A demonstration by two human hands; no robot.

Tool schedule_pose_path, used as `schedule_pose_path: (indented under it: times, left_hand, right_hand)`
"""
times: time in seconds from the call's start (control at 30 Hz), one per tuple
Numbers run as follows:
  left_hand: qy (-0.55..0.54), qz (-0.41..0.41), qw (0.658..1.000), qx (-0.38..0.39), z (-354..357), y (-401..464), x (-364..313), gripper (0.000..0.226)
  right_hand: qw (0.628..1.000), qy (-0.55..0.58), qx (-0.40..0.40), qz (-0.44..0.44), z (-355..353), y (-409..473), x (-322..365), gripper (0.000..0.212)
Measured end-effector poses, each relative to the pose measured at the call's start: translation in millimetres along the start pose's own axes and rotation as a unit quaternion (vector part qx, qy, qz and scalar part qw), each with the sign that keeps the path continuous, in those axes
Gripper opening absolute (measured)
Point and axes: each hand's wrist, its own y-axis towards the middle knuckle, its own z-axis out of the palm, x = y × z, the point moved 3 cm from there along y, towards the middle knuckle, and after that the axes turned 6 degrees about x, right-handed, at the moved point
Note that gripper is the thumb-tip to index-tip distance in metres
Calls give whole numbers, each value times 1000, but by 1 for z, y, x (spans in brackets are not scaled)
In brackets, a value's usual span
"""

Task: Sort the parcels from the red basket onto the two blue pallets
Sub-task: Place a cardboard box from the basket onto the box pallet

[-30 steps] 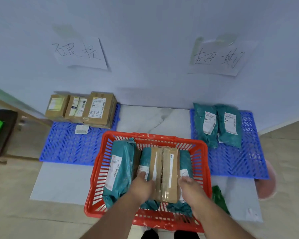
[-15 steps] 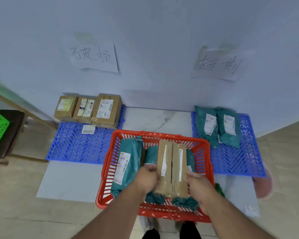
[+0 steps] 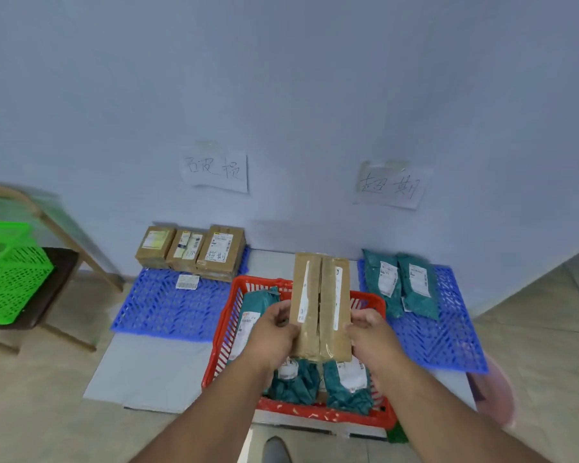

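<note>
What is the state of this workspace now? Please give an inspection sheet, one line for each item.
Surface: beige tiled floor, pale mat under pallets.
Job's things: red plastic basket holds teal mailer bags; left blue pallet bears three brown boxes; right blue pallet bears two teal bags.
Clutter: loose label, green basket.
Grips: left hand and right hand hold brown cardboard parcel.
Cables: nothing seen.
Surroundings: two handwritten wall signs.

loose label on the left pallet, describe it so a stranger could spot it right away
Find the left pallet, the blue one under the left wall sign. Three brown boxes stand along its back edge. The label lies flat on the blue grid just in front of the middle box, a small white barcode slip stuck to no parcel.
</note>
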Motion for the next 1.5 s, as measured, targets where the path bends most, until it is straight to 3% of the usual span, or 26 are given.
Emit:
schedule_pose_path:
  times: [0.37, 0.53, 0.77, 1.23, 1.37, 1.5]
  left_hand:
    - [33, 39, 995, -88, -36, -113, -1, 41]
    - [32, 48, 992, -114, -72, -133, -2, 42]
    - [27, 55, 991, -120, -151, -129, 7, 42]
    - [30, -36, 996, -71, -446, 20, 31, 47]
    - [64, -69, 994, -55, -508, 82, 39, 46]
    - [71, -96, 992, -47, -546, 145, 58, 49]
  right_hand:
    - [992, 58, 97, -50, 46, -84, -11, 24]
    - [986, 27, 142, -84, 77, -100, -1, 38]
    - [979, 11, 182, -92, 152, -96, 12, 36]
    - [984, -11, 173, 44, 450, 17, 45, 40]
    - [984, -10, 154, 87, 517, 74, 44, 47]
    - [984, -32, 137, 112, 569, 138, 30, 41]
